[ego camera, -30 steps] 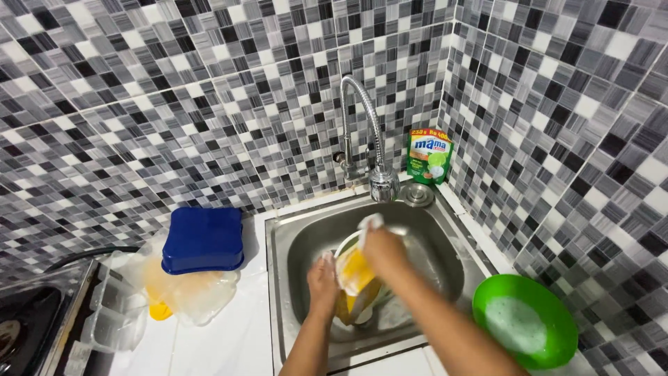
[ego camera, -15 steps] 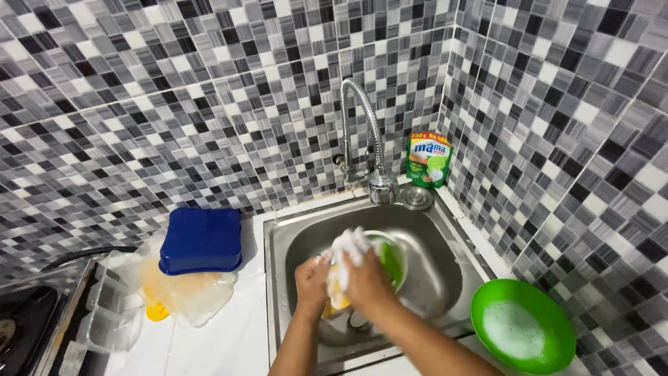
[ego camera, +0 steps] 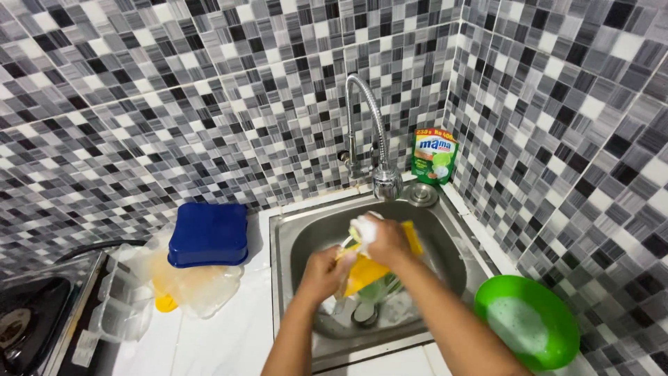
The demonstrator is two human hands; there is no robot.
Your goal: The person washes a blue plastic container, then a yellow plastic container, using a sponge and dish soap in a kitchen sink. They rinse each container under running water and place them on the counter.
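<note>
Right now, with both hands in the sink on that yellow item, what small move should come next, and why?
Probably another wipe: the right hand presses a soapy sponge on the yellow plastic piece, which the left hand steadies over the sink; no water runs from the faucet.

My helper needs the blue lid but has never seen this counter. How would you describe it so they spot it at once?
Start at the steel sink in the tiled corner and move left onto the white counter. There a blue lid, square with rounded corners, rests on clear plastic containers. It is the only solid dark blue thing; its neighbours are see-through.
</note>
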